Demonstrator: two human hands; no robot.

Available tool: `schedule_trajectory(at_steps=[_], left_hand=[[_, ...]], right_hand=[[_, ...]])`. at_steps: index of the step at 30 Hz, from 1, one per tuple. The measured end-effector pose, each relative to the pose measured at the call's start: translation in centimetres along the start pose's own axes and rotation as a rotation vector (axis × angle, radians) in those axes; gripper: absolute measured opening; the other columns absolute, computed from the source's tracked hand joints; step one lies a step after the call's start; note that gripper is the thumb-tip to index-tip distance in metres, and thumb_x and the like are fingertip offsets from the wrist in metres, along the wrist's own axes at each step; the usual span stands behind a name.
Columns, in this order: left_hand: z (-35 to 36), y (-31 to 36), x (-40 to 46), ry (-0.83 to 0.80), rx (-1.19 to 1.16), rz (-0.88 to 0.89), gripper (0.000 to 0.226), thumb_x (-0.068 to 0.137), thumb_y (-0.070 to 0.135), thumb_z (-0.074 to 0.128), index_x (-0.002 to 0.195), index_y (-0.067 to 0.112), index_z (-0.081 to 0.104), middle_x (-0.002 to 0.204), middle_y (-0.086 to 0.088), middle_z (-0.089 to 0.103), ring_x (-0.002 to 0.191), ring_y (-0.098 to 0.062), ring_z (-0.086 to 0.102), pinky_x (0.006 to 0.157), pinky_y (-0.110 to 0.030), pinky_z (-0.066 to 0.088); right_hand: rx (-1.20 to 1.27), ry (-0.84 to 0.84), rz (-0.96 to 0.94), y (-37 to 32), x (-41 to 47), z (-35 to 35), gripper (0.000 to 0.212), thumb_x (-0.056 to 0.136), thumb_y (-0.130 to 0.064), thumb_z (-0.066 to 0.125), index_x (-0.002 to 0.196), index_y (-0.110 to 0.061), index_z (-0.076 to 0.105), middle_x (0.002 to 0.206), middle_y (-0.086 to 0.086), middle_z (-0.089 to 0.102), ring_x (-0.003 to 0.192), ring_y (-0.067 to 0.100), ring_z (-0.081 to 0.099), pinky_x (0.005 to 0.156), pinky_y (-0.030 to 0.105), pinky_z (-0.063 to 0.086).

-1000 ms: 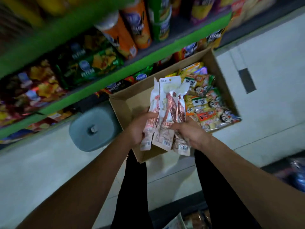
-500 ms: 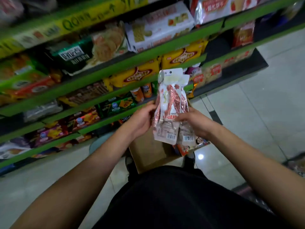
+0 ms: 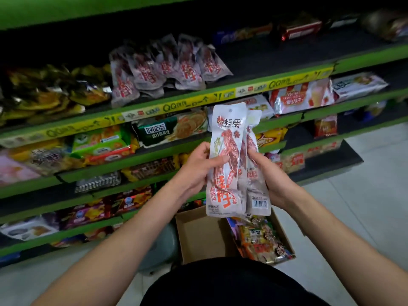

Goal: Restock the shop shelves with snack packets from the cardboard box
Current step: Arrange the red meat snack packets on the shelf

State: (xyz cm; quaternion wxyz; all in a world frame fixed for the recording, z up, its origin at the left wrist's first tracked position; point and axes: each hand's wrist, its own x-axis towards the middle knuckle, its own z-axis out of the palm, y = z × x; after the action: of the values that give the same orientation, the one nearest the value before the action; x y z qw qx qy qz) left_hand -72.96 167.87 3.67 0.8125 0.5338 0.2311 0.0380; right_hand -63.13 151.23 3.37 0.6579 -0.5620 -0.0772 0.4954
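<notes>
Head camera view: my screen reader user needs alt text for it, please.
Both hands, left hand and right hand, hold a bunch of long white-and-red snack packets upright before green shop shelves stocked with snacks. Matching packets lie on an upper shelf; an open cardboard box sits on the floor below.

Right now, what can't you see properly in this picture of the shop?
- Head view: how many snack packets are held; the front one covers the rest.
- Left hand and right hand fingers behind the packets are hidden.
- Cardboard box: its near end is blocked by the person's dark clothing.
- Top shelf goods are too dark and blurred to name.
- Barcode numbers are too small.
</notes>
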Motion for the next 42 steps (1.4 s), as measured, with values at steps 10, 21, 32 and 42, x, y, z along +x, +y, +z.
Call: schedule_trajectory(at_steps=[10,21,32,42], left_hand=[[-2.0,2.1,-1.3,0.075,-0.168,0.097,0.031,0.090,0.001,0.067,0.115,0.008,0.050,0.112,-0.020,0.072,0.092,-0.033,0.073,0.077,-0.050,0.062],[-2.7,2.6,-0.9,0.211,-0.050,0.152,0.032,0.094,0.018,0.068,0.123,0.019,0.054,0.111,-0.007,0.076,0.099,-0.030,0.074,0.079,-0.048,0.061],[-3.1,3.9,-0.8,0.253,0.029,0.180,0.032,0.087,0.029,0.073,0.116,0.021,0.060,0.103,-0.009,0.077,0.090,-0.032,0.076,0.077,-0.046,0.061],[-3.3,5.3,-0.4,0.285,0.012,0.180,0.010,0.103,0.021,0.055,0.106,0.020,0.064,0.109,-0.014,0.075,0.100,-0.035,0.072,0.086,-0.050,0.059]], right_hand=[[0.075,-0.031,-0.085,-0.5,0.8,2.1,0.055,0.077,-0.012,0.078,0.128,-0.012,0.057,0.116,0.016,0.073,0.100,0.033,0.072,0.075,0.041,0.060],[-0.278,-0.005,-0.317,-1.7,1.0,4.3,0.017,0.100,-0.021,0.054,0.103,-0.014,0.070,0.104,0.012,0.076,0.095,0.033,0.073,0.078,0.046,0.061],[-0.488,0.012,-0.340,-2.6,2.1,6.0,0.014,0.092,-0.018,0.069,0.082,-0.009,0.068,0.086,0.015,0.074,0.080,0.033,0.073,0.073,0.051,0.059],[-0.398,-0.040,-0.260,-1.8,3.1,5.3,0.033,0.089,-0.001,0.068,0.068,-0.026,0.071,0.072,-0.008,0.070,0.071,0.006,0.068,0.064,0.018,0.054]])
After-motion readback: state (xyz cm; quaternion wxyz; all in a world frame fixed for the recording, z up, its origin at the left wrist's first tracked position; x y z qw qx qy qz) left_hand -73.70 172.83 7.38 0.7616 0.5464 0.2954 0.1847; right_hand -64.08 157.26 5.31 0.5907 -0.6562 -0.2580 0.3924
